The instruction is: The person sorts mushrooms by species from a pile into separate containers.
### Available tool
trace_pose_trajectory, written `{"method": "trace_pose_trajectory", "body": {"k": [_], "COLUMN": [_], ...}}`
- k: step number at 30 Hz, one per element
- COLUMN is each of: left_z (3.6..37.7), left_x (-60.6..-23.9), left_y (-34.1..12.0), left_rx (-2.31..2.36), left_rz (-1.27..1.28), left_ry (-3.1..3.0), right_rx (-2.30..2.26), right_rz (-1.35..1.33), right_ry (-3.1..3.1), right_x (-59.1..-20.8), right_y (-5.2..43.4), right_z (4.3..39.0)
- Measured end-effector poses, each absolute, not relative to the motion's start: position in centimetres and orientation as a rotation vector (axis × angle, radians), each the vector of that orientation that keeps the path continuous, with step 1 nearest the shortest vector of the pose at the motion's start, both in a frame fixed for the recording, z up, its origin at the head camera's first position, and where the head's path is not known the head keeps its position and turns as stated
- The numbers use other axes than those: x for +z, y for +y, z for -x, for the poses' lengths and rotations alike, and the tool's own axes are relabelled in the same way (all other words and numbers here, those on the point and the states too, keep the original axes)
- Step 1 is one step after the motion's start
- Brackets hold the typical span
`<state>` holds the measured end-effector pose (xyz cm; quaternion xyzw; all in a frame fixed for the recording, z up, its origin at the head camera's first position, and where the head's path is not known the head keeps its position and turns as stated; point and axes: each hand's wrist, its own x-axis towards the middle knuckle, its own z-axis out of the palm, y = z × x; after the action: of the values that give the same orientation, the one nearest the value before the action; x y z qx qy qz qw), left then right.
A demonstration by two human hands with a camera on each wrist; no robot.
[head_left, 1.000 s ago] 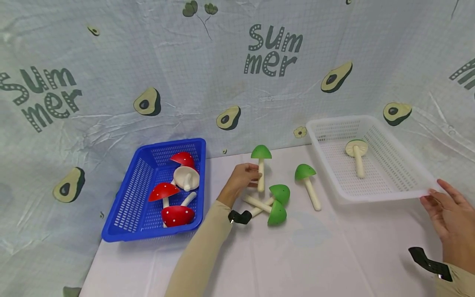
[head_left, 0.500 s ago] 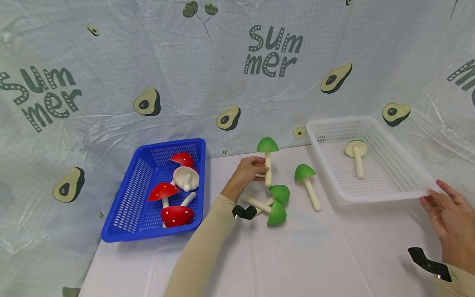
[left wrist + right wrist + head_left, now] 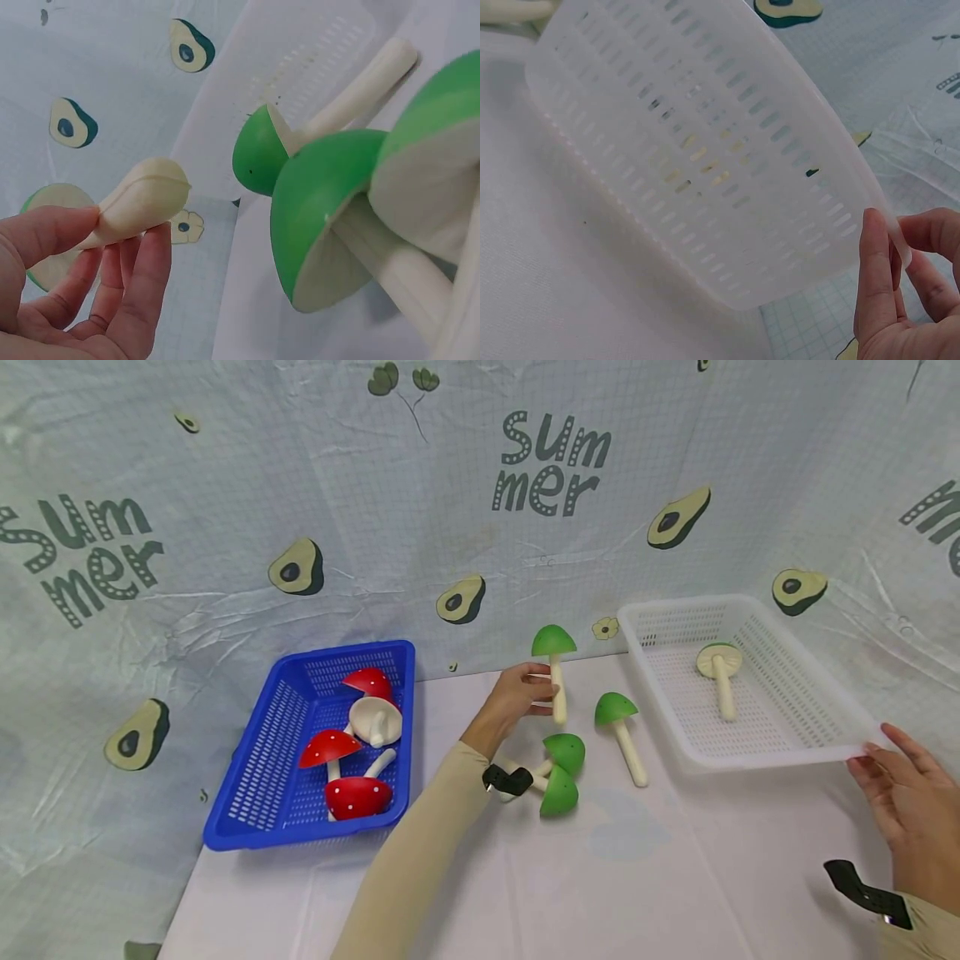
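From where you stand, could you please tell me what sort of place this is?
Probably a makeshift tabletop workspace: an avocado-printed sheet rises behind a pale table bearing a blue basket and green-capped mushrooms.

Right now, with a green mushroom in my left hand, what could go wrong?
Your left hand holds the held mushroom only by its stem, so it might twist or slip. Two green mushrooms lie together close by and could get bumped. Your right hand pinches the white basket at one corner, so a tug might shift it.
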<state>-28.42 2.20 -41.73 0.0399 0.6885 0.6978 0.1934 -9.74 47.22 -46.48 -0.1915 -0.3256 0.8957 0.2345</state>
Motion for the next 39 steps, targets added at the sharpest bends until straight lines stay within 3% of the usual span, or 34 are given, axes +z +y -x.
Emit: {"method": "trace_pose_trajectory", "body": {"k": [39], "left_z": [28.9], "left_x": [-39.5], "left_y": [13.2], "left_rx": [2.038], "left_rz": [-0.120], "left_ry": [1.759], "right_rx": [2.495], "right_rz": [0.493], "right_ry": [-0.919], "right_x": [-46.1], "right_y": [47.5], "right_z": [9.6]}}
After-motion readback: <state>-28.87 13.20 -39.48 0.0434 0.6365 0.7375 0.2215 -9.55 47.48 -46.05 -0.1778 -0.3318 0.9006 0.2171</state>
